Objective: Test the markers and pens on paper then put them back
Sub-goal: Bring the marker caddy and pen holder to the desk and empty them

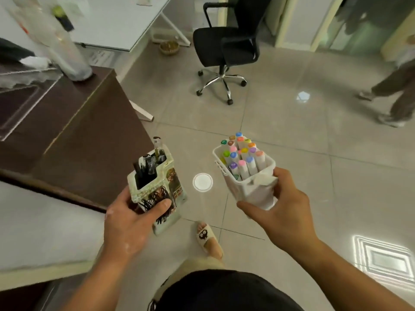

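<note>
Bottle (48, 34) blurred; walker (395, 86) cropped.

Setting: office-type room. Evidence: black swivel office chair (224, 48) on a chromed five-star castor base, standing on glossy grey floor tiles (292, 135). White desk (116, 21) with angled white legs at upper left; dark brown counter (74, 122) at left, a clear acrylic stand (20, 104) on it. Pale framed glazed door panels (298, 21) along the far wall. Another person (395, 90) walks at right edge.
</note>
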`<state>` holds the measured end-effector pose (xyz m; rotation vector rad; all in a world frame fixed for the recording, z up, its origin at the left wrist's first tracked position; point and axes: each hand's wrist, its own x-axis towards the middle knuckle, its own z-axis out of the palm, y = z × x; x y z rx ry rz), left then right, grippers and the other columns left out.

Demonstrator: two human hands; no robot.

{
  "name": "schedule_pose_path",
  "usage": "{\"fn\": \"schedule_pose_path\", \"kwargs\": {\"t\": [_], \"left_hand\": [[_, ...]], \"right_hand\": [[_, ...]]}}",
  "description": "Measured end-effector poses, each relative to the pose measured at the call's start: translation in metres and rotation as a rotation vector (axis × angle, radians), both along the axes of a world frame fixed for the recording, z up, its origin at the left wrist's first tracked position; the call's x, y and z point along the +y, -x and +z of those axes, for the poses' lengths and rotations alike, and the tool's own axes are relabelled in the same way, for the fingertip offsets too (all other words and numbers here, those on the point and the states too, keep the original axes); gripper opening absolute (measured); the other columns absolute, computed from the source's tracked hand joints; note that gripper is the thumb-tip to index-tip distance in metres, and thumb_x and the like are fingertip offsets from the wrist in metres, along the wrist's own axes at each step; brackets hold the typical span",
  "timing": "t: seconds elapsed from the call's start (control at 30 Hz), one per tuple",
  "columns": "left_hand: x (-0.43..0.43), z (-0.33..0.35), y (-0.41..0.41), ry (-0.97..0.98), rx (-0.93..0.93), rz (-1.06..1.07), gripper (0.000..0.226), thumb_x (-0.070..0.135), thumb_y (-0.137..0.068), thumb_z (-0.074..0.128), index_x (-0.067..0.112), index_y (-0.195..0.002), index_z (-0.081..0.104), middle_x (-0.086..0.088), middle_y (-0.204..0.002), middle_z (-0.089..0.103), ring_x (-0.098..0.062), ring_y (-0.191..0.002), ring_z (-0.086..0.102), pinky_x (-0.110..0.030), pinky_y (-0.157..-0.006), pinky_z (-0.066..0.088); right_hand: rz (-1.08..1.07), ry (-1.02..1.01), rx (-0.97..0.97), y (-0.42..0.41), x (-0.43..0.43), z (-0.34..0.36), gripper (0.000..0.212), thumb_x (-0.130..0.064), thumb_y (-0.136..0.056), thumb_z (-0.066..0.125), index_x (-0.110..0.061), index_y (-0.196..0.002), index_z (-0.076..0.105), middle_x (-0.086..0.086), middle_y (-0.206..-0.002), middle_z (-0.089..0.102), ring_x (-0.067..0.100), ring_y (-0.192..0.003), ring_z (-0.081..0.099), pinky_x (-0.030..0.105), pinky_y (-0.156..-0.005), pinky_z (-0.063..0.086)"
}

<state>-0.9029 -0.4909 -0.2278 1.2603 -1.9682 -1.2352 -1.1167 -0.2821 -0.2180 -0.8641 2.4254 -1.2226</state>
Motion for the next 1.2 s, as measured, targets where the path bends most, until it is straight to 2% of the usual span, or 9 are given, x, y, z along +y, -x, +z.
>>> {"fn": "schedule_pose_path", "kwargs": {"t": [0.17,0.3,0.47,0.53,0.73,0.8,0.93,1.1,1.2], "left_hand": [[-0.091,-0.004,0.112,-0.025,0.007,-0.112,0.043,0.038,-0.061,0.091,0.05,-0.096,0.067,0.028,-0.089,0.072,0.01,-0.079,0.067,-0.021,-0.065,0.051],[-0.162,-0.005,0.189,-0.033,0.032,-0.166,0.047,0.031,-0.062,0.092,0.05,-0.096,0.067,0.025,-0.091,0.073,0.007,-0.082,0.069,-0.01,-0.062,0.052],[-0.243,-0.007,0.276,-0.05,0.046,-0.141,0.05,0.032,-0.062,0.092,0.05,-0.102,0.067,0.022,-0.092,0.074,0.001,-0.082,0.072,-0.03,-0.067,0.06],[-0.273,-0.008,0.311,-0.054,0.035,-0.117,0.05,0.041,-0.058,0.09,0.045,-0.103,0.068,0.019,-0.09,0.075,-0.002,-0.08,0.073,-0.041,-0.065,0.062],[-0.377,-0.003,0.409,-0.05,-0.065,0.004,0.05,0.056,-0.053,0.086,0.053,-0.097,0.064,0.028,-0.087,0.071,0.001,-0.078,0.07,-0.041,-0.07,0.059],[-0.412,0.004,0.439,-0.04,-0.083,0.038,0.049,0.058,-0.052,0.086,0.063,-0.093,0.06,0.036,-0.086,0.068,0.008,-0.08,0.067,-0.03,-0.071,0.052],[-0.485,0.007,0.49,-0.077,-0.057,0.097,0.049,0.039,-0.065,0.089,0.066,-0.092,0.058,0.044,-0.085,0.064,0.026,-0.078,0.058,-0.013,-0.066,0.04],[-0.596,-0.013,0.539,-0.138,0.03,0.187,0.046,0.035,-0.066,0.09,0.051,-0.101,0.065,0.025,-0.095,0.073,0.01,-0.083,0.067,-0.021,-0.07,0.052],[-0.679,-0.025,0.568,-0.159,0.069,0.202,0.047,0.028,-0.065,0.092,0.048,-0.1,0.067,0.019,-0.095,0.075,0.002,-0.082,0.071,-0.026,-0.072,0.056]], "right_hand": [[-0.088,-0.018,-0.002,0.075,-0.072,0.003,0.08,-0.058,-0.062,0.086,-0.049,-0.127,0.04,-0.046,-0.104,0.054,-0.009,-0.102,0.06,0.017,-0.074,0.058],[-0.129,-0.018,0.0,0.133,-0.135,0.001,0.08,-0.058,-0.062,0.087,-0.043,-0.127,0.041,-0.046,-0.104,0.053,-0.013,-0.106,0.057,0.011,-0.073,0.054],[-0.184,0.008,-0.004,0.215,-0.217,-0.006,0.081,-0.058,-0.059,0.087,-0.041,-0.126,0.045,-0.042,-0.102,0.055,-0.005,-0.097,0.061,0.03,-0.079,0.061],[-0.168,0.02,0.01,0.255,-0.251,-0.011,0.081,-0.056,-0.058,0.088,-0.039,-0.125,0.045,-0.039,-0.102,0.056,-0.004,-0.097,0.061,0.031,-0.079,0.061],[-0.055,0.022,0.008,0.388,-0.374,-0.017,0.082,-0.057,-0.059,0.087,-0.039,-0.127,0.043,-0.039,-0.102,0.052,-0.004,-0.098,0.06,0.03,-0.079,0.061],[0.003,0.015,0.021,0.429,-0.417,-0.011,0.083,-0.064,-0.059,0.08,-0.04,-0.128,0.042,-0.039,-0.104,0.052,-0.004,-0.098,0.06,0.027,-0.078,0.06],[0.11,0.0,0.042,0.498,-0.508,-0.003,0.086,-0.068,-0.06,0.077,-0.037,-0.132,0.041,-0.028,-0.112,0.054,0.005,-0.097,0.059,0.019,-0.076,0.057],[0.147,0.015,0.03,0.56,-0.63,-0.011,0.083,-0.063,-0.062,0.079,-0.04,-0.131,0.039,-0.025,-0.118,0.054,0.005,-0.1,0.061,0.008,-0.071,0.051],[0.147,0.052,0.029,0.587,-0.709,-0.021,0.081,-0.062,-0.061,0.08,-0.044,-0.128,0.04,-0.039,-0.109,0.051,-0.013,-0.105,0.056,0.001,-0.067,0.048]]}}
